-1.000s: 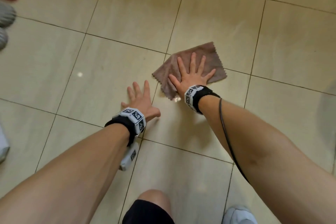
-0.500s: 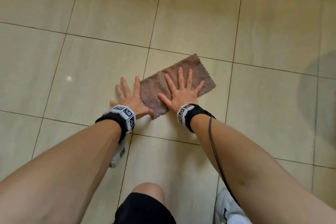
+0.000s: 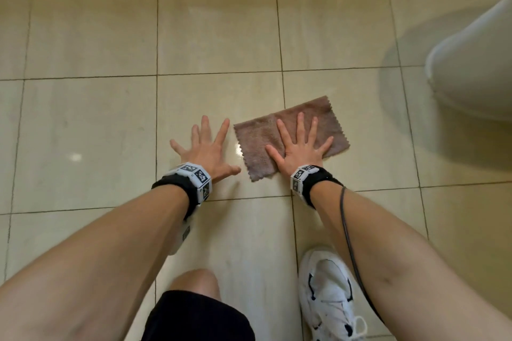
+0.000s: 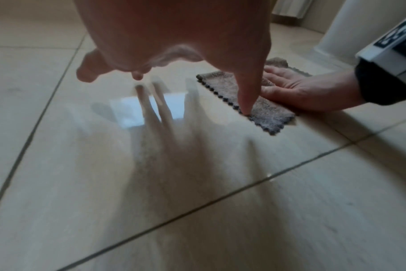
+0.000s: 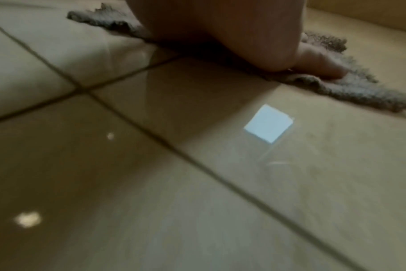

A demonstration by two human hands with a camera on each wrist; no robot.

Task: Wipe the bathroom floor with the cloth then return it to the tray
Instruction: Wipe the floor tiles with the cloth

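The right hand (image 3: 300,151) is lying flat on the brown cloth (image 3: 257,144), fingers spread and straight, pressing it onto the tiled floor (image 3: 91,130) rather than gripping it. The left hand (image 3: 206,151) is also lying open, fingers splayed over bare tile just beside the cloth's near-left edge and holding nothing. The cloth is sitting spread out across a grout line, with a pale fixture base (image 3: 471,69) standing off to the right. The wiping looks to be under way, and the tray is showing in no view, so the return is not yet done. The main risk, as I judge it, is that the glossy tile is slick: a palm bearing weight on loose cloth could be sliding out, or the cloth could be bunching under the heel of the hand and skipping patches. A wide sweep to the right could also be running the cloth into the fixture base. The left wrist view is showing what the head view is not: the left hand (image 4: 174,36) seems raised off the tile with only its fingertips (image 4: 246,110) near the cloth's (image 4: 267,111) zigzag edge. The right wrist view is showing the cloth (image 5: 350,91) rucked up by the palm.
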